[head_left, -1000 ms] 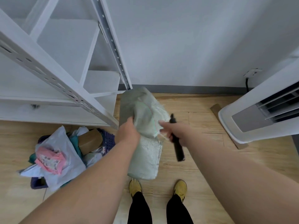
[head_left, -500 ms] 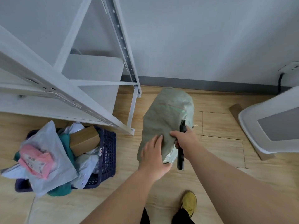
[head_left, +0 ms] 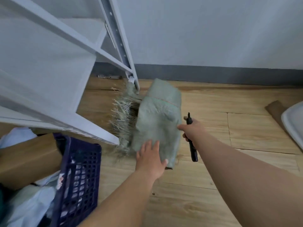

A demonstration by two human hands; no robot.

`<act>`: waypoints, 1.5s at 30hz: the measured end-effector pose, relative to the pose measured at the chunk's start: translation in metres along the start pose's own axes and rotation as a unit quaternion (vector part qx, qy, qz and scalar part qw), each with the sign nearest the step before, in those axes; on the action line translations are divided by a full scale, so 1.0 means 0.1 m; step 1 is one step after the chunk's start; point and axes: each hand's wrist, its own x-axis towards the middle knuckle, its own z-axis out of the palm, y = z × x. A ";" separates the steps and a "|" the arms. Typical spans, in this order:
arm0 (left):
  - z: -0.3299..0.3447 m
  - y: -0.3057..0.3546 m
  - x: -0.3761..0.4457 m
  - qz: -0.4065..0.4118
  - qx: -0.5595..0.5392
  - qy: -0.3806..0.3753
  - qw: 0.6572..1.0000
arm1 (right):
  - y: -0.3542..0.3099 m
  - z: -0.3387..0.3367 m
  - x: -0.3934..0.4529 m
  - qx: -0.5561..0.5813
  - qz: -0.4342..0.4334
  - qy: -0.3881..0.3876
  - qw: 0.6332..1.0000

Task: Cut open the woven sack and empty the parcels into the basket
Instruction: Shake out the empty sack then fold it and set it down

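Observation:
The pale green woven sack [head_left: 157,115] lies flat and folded on the wooden floor, its frayed cut edge [head_left: 123,118] fanned out toward the shelf leg. My left hand [head_left: 151,158] rests palm down on the sack's near end, fingers spread. My right hand [head_left: 191,129] touches the sack's right edge and is closed around a black cutter [head_left: 191,145], blade end pointing away from me. The dark blue plastic basket [head_left: 78,181] stands at the lower left, holding a brown cardboard box [head_left: 27,159] and white bagged parcels [head_left: 32,205].
A white metal shelving unit [head_left: 57,66] rises on the left, its foot [head_left: 133,81] right beside the sack. A grey wall with dark skirting [head_left: 213,74] runs behind. The base of a white appliance [head_left: 293,122] sits at the right edge on a brown mat [head_left: 275,110].
The sack has gone from held upright to lying flat on the floor by the shelf leg. My left hand has opened onto it. The view has dropped lower and closer to the basket.

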 end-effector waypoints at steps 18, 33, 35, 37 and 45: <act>0.77 -0.50 1.15 -0.076 -0.350 0.026 0.933 | 1.64 0.40 0.51 0.043 0.160 0.050 0.985; 0.86 -0.76 1.07 -0.275 -0.196 0.067 0.939 | 1.44 0.83 0.48 -0.048 0.030 -0.090 0.994; 0.91 -0.86 1.04 -0.299 -0.138 0.075 0.941 | 1.41 0.93 0.49 -0.058 0.034 -0.102 0.992; 0.96 -0.89 0.98 -0.218 -0.051 0.205 0.953 | 1.40 0.99 0.50 -0.080 0.032 -0.080 0.993; 1.20 -0.77 0.88 0.065 0.033 0.040 0.997 | 1.34 0.95 0.48 -0.072 0.013 0.097 0.993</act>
